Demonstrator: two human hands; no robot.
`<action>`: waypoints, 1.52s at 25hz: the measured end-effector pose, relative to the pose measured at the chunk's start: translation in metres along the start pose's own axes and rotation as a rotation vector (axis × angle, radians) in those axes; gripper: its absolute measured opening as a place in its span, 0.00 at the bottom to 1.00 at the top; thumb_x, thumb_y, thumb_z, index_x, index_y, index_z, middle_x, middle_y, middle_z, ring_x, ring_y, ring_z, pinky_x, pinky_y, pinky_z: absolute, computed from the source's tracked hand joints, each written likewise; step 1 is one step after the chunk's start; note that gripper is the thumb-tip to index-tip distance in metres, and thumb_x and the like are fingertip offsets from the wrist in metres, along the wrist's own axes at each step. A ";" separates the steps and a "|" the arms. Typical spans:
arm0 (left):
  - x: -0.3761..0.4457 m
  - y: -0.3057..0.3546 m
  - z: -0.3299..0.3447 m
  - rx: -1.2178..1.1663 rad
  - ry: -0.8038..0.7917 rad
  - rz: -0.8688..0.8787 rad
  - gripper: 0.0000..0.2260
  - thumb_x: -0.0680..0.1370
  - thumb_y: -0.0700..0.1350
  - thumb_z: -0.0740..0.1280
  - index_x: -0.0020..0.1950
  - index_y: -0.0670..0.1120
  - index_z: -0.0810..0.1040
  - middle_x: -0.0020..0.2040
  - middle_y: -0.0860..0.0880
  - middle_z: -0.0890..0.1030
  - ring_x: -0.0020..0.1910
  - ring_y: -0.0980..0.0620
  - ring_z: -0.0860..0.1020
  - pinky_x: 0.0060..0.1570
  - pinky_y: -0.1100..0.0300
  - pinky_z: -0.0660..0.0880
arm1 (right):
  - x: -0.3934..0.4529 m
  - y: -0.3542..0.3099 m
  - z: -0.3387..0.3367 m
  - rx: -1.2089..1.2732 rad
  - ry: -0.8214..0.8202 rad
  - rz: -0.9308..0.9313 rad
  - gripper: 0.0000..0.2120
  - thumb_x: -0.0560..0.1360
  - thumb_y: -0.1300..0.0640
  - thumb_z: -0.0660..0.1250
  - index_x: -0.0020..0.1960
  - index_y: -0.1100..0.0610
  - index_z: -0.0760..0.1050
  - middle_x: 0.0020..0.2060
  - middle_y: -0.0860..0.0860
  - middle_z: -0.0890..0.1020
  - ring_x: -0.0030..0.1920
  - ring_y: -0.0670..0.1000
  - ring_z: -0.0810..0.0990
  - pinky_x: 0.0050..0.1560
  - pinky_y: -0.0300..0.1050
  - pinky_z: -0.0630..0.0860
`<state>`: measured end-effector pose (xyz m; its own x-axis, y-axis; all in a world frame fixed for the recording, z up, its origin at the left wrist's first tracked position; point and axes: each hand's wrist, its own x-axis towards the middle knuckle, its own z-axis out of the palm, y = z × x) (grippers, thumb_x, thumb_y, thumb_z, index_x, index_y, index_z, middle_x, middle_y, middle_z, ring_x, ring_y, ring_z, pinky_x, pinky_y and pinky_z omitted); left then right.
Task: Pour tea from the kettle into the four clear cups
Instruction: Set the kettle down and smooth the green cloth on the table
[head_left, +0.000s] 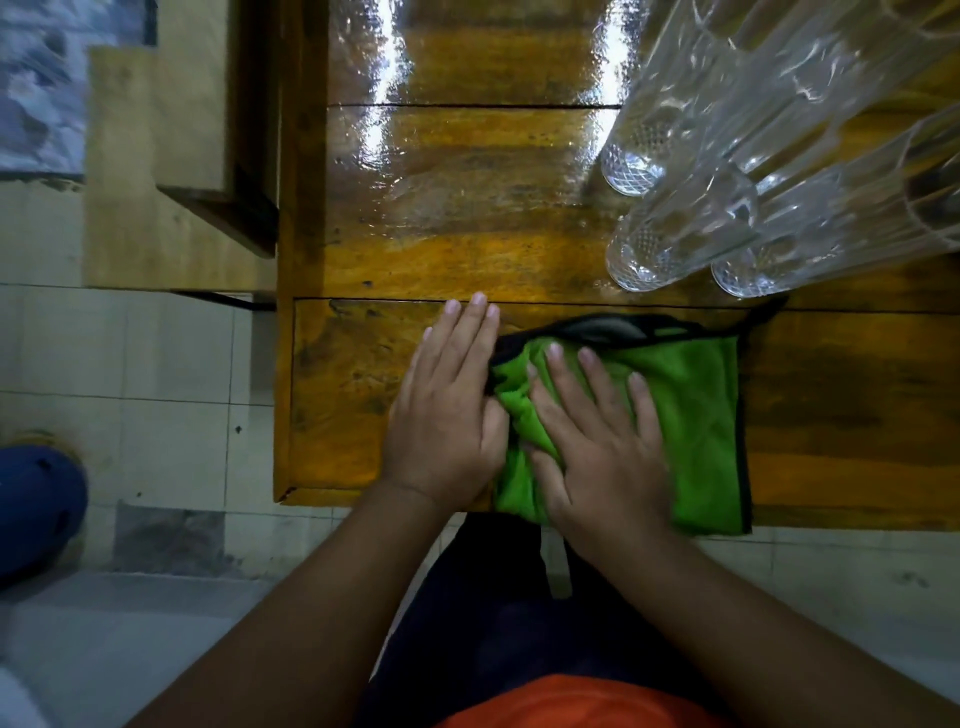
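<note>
At the bottom centre of the frame an orange garment (571, 701) shows, with two bare forearms reaching up from it. The left hand (447, 410) lies flat just left of centre, fingers straight and together, its palm on the glossy brown wooden desk (467, 234) and its thumb side against the edge of a folded green microfibre cloth with black trim (691, 415). The right hand (597, 441) presses flat on that cloth, fingers spread and straight, gripping nothing. The cloth lies at the desk's near edge, right of centre. Beyond it, in the upper right of the frame, stand the clear cut-glass cups (727, 182), clustered closely, apparently empty; their exact number cannot be told. Pale floor tiles (156, 364) fill the left side, and a blue shoe (36, 509) sits at the lower left.
</note>
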<state>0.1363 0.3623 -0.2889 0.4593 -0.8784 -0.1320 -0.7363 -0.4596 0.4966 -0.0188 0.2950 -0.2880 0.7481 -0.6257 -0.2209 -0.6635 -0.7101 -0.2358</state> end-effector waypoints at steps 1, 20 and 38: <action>-0.001 -0.009 -0.007 0.059 0.019 -0.037 0.30 0.77 0.46 0.57 0.80 0.44 0.59 0.81 0.47 0.58 0.81 0.50 0.50 0.79 0.50 0.47 | -0.012 -0.003 0.002 -0.016 -0.023 -0.017 0.34 0.74 0.45 0.62 0.78 0.46 0.59 0.80 0.48 0.58 0.80 0.51 0.53 0.77 0.62 0.52; -0.005 -0.061 -0.025 0.170 0.039 -0.104 0.28 0.80 0.48 0.53 0.81 0.44 0.58 0.82 0.48 0.55 0.81 0.49 0.50 0.79 0.50 0.47 | 0.070 -0.065 -0.008 0.007 -0.021 -0.001 0.32 0.77 0.43 0.58 0.79 0.47 0.58 0.81 0.48 0.56 0.80 0.52 0.52 0.77 0.61 0.48; -0.006 -0.060 -0.024 0.154 0.040 -0.088 0.29 0.79 0.46 0.53 0.81 0.46 0.56 0.82 0.48 0.54 0.82 0.49 0.49 0.79 0.49 0.46 | -0.003 -0.053 0.003 -0.067 -0.117 -0.117 0.37 0.72 0.47 0.64 0.79 0.46 0.57 0.81 0.49 0.56 0.80 0.54 0.53 0.75 0.64 0.51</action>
<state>0.1896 0.3986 -0.2971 0.5421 -0.8296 -0.1334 -0.7587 -0.5515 0.3466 0.0146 0.3356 -0.2778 0.8116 -0.4981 -0.3054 -0.5667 -0.7983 -0.2038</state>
